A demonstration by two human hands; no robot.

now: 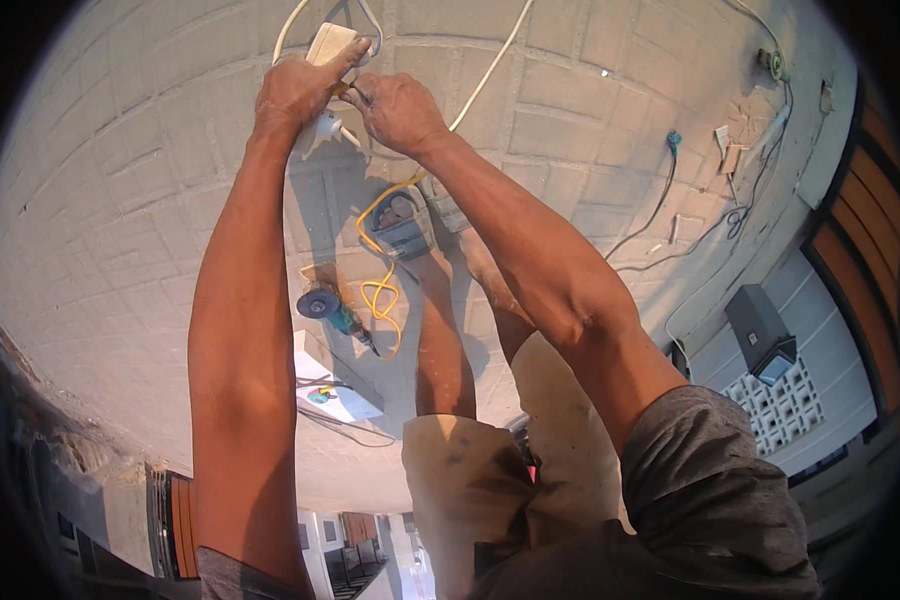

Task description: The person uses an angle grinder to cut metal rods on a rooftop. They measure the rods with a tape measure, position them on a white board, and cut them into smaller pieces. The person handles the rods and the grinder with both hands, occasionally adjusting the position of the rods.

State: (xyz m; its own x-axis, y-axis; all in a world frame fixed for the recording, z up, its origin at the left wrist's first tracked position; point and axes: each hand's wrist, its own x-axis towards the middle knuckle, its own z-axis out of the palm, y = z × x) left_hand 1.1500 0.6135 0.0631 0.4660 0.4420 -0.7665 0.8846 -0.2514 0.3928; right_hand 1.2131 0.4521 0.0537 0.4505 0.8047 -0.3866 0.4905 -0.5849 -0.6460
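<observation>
At the top of the head view, my left hand (pixel 298 92) is closed around a white extension socket (pixel 331 42), its thumb over the top. My right hand (pixel 400 114) meets it from the right, fingers pinched on a small yellow plug (pixel 341 89) against the socket's near end; the exact contact is hidden by the fingers. A white plug (pixel 327 125) with a short cable hangs just below my left fingers. From under my right forearm a yellow cord (pixel 378 291) runs down past my sandaled foot (pixel 398 225), loops, and reaches a teal angle grinder (pixel 337 313) lying on the paving.
White cables (pixel 494 62) cross the paving near the socket. Below the grinder lies a white sheet (pixel 342 395) with dark cords on it. To the right are a dark cable with a blue plug (pixel 674 140), other cords, scraps and a dark box-shaped post (pixel 760 325) by the wall.
</observation>
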